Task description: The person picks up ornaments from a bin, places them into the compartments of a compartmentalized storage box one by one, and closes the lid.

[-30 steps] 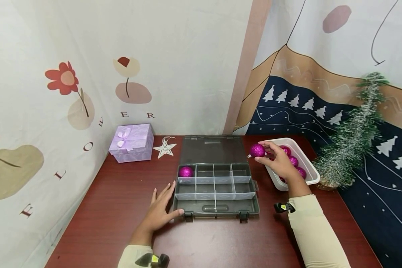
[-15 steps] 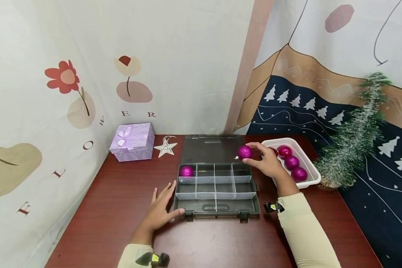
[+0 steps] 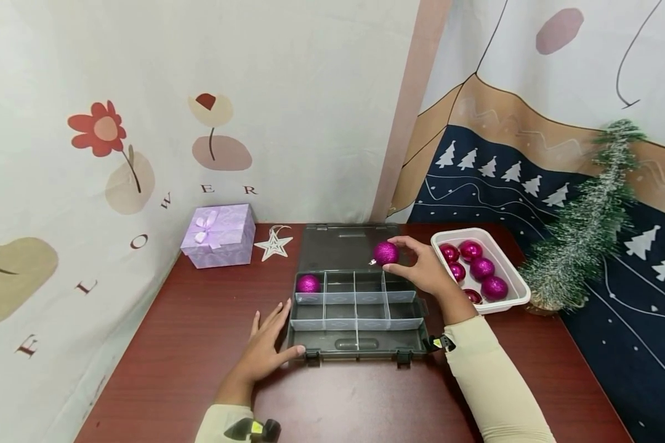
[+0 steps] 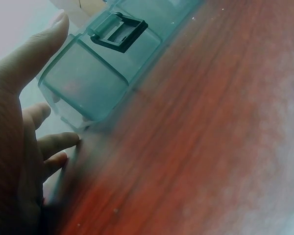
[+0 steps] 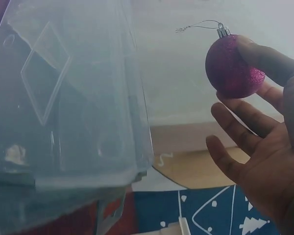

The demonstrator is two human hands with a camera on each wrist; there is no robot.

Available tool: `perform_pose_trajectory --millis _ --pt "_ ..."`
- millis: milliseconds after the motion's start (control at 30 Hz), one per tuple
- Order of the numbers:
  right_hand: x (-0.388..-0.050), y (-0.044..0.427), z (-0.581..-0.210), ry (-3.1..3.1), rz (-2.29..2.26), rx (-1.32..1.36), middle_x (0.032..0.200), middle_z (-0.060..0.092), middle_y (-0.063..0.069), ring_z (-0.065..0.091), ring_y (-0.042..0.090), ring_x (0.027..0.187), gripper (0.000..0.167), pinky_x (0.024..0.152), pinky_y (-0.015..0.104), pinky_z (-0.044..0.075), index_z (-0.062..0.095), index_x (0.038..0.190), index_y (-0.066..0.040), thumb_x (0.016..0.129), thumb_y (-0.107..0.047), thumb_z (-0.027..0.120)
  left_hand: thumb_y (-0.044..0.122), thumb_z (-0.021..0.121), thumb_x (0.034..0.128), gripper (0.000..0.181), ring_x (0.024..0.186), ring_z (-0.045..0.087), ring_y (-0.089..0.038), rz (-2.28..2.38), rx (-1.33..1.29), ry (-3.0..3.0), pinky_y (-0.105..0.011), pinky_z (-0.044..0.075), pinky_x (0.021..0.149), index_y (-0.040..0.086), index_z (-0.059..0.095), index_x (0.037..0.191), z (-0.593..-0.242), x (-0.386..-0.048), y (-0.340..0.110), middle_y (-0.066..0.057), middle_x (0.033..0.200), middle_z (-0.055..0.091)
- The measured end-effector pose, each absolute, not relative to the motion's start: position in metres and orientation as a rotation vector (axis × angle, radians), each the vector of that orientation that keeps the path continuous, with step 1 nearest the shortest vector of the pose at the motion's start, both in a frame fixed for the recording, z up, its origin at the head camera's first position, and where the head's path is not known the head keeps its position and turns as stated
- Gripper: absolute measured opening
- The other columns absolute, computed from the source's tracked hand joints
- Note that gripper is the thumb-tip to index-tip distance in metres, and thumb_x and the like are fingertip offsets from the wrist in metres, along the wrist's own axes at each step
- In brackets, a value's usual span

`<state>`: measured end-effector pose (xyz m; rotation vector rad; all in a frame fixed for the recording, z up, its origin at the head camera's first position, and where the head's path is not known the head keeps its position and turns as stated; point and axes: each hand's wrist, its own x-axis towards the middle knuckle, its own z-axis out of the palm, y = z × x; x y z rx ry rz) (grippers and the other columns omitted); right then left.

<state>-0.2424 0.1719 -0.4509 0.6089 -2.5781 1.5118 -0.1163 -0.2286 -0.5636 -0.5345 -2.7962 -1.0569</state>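
In the head view, my right hand (image 3: 425,266) pinches a glittery magenta Christmas bauble (image 3: 385,253) between thumb and fingers, above the back of the divided organizer box (image 3: 357,325). The right wrist view shows that bauble (image 5: 230,68) with its silver cap and wire loop, apart from the box. A second glittery bauble (image 3: 308,283) lies in the box's back left compartment. My left hand (image 3: 265,343) rests with spread, fairly straight fingers against the box's left side, thumb at the front left corner near a latch. In the left wrist view, the left hand (image 4: 19,93) borders the clear box corner (image 4: 83,81).
A white bin (image 3: 518,271) with several magenta and red baubles stands right of the box. Beyond it is a small frosted tree (image 3: 587,227). A lilac gift box (image 3: 218,237) and a white star (image 3: 274,245) sit at the back left. The box lid (image 3: 349,246) lies open backward.
My right hand has carried the bauble leftward from beside the white bin to above the organizer's lid, uncovering more baubles in the bin. The left hand stays in place.
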Motion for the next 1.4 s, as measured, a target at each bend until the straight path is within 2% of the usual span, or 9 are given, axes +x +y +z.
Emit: perform_pose_trajectory --millis 200,367,533,667,800,1033,1233,1400 --pt "-0.247 0.164 -0.446 -2.567 1.485 0.658 0.139 0.073 0.016 0.067 0.037 0.128 0.053 0.111 0.067 0.056 0.070 0.139 -0.011 0.091 -0.018 0.091 0.070 0.075 0.0903 0.111 0.160 0.040 -0.049 -1.038 -0.542 -2.776 -0.085 0.004 0.126 0.008 0.033 0.172 -0.562 -0.116 -0.229 -0.017 0.173 0.045" --pt "-0.254 0.156 -0.444 -2.519 1.512 0.737 0.138 0.069 0.015 0.063 0.033 0.127 0.052 0.108 0.066 0.055 0.072 0.137 -0.009 0.089 -0.014 0.092 0.064 0.079 0.0892 0.110 0.161 0.038 -0.048 -1.061 -0.531 -2.794 -0.084 0.002 0.127 0.008 0.033 0.172 -0.563 -0.115 -0.229 -0.016 0.174 0.044" --pt "-0.257 0.148 -0.446 -2.530 1.475 0.767 0.137 0.072 0.013 0.063 0.031 0.127 0.052 0.108 0.062 0.054 0.073 0.136 -0.010 0.089 -0.015 0.092 0.063 0.080 0.0889 0.110 0.161 0.039 -0.048 -1.051 -0.528 -2.796 -0.084 0.003 0.127 0.007 0.033 0.172 -0.565 -0.115 -0.229 -0.016 0.174 0.044" --pt "-0.260 0.140 -0.446 -2.546 1.431 0.812 0.136 0.073 0.013 0.064 0.032 0.129 0.053 0.112 0.058 0.054 0.073 0.135 -0.009 0.087 -0.015 0.094 0.067 0.078 0.0893 0.111 0.160 0.041 -0.048 -1.034 -0.531 -2.786 -0.085 0.004 0.127 0.007 0.033 0.172 -0.566 -0.116 -0.229 -0.017 0.173 0.045" --pt "-0.262 0.132 -0.445 -2.560 1.402 0.865 0.135 0.073 0.015 0.065 0.034 0.131 0.053 0.115 0.059 0.056 0.073 0.134 -0.007 0.086 -0.015 0.095 0.067 0.078 0.0893 0.111 0.161 0.039 -0.047 -1.047 -0.527 -2.793 -0.084 0.003 0.128 0.010 0.032 0.173 -0.566 -0.117 -0.229 -0.016 0.174 0.044" --pt "-0.263 0.121 -0.447 -2.648 1.337 0.860 0.137 0.072 0.016 0.065 0.039 0.130 0.054 0.107 0.061 0.060 0.073 0.134 -0.006 0.086 -0.014 0.094 0.064 0.080 0.0884 0.111 0.162 0.038 -0.046 -1.067 -0.525 -2.804 -0.083 0.001 0.128 0.010 0.031 0.173 -0.566 -0.118 -0.230 -0.015 0.175 0.043" --pt "-0.261 0.111 -0.449 -2.709 1.271 0.853 0.131 0.072 0.015 0.064 0.035 0.126 0.052 0.107 0.064 0.059 0.072 0.132 -0.007 0.086 -0.016 0.094 0.061 0.081 0.0880 0.110 0.163 0.037 -0.046 -1.071 -0.520 -2.802 -0.082 -0.001 0.128 0.012 0.031 0.173 -0.567 -0.118 -0.231 -0.015 0.175 0.042" --pt "-0.260 0.106 -0.451 -2.747 1.261 0.840 0.131 0.071 0.016 0.063 0.041 0.129 0.053 0.107 0.063 0.060 0.071 0.132 -0.007 0.086 -0.018 0.095 0.063 0.080 0.0883 0.111 0.163 0.037 -0.046 -1.066 -0.523 -2.808 -0.082 -0.001 0.129 0.012 0.030 0.174 -0.568 -0.118 -0.231 -0.014 0.175 0.042"
